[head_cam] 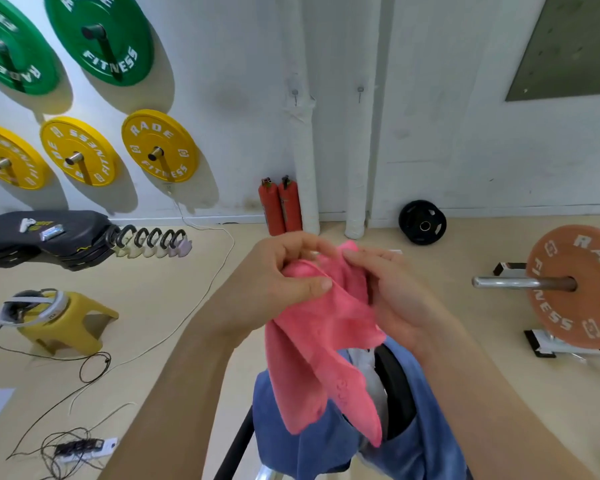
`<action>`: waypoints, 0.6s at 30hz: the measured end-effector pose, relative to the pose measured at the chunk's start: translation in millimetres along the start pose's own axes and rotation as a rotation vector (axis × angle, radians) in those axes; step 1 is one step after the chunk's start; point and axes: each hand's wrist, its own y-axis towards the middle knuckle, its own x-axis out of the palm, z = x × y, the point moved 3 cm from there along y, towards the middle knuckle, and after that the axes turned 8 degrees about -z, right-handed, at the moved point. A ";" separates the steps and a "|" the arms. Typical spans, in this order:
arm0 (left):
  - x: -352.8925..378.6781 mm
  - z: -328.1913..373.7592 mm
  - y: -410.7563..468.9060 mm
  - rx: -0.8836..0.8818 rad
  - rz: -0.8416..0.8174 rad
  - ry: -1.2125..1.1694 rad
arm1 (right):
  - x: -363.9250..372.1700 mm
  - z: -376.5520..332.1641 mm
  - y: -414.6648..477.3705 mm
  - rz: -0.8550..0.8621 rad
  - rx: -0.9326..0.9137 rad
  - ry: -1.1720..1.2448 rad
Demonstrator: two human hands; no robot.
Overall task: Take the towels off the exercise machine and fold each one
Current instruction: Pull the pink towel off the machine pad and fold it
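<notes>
A pink towel (321, 344) hangs in the air in front of me, held at its top edge by both hands. My left hand (274, 282) pinches the upper left part with thumb over the cloth. My right hand (392, 292) grips the upper right part, fingers curled on the fabric. Below the pink towel, a blue towel (309, 445) drapes over the black frame of the exercise machine (394, 386). A pale grey-white cloth (369, 372) shows between them.
A barbell with an orange plate (575, 289) stands at the right. A yellow stool (66, 323) with a headset, cables and a power strip (80, 448) lie on the floor at left. Black mats (45, 237), kettlebells, red extinguishers (280, 206) and wall-hung plates sit by the wall.
</notes>
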 end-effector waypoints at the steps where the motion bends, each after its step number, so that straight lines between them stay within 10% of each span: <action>1: -0.6 1.7 -2.0 0.006 0.022 0.038 | 1.7 2.8 -0.3 0.007 0.018 0.046; 18: 1.5 -25.4 -19.3 -0.100 0.604 -0.218 | 40.7 19.3 -15.0 0.034 -0.061 0.023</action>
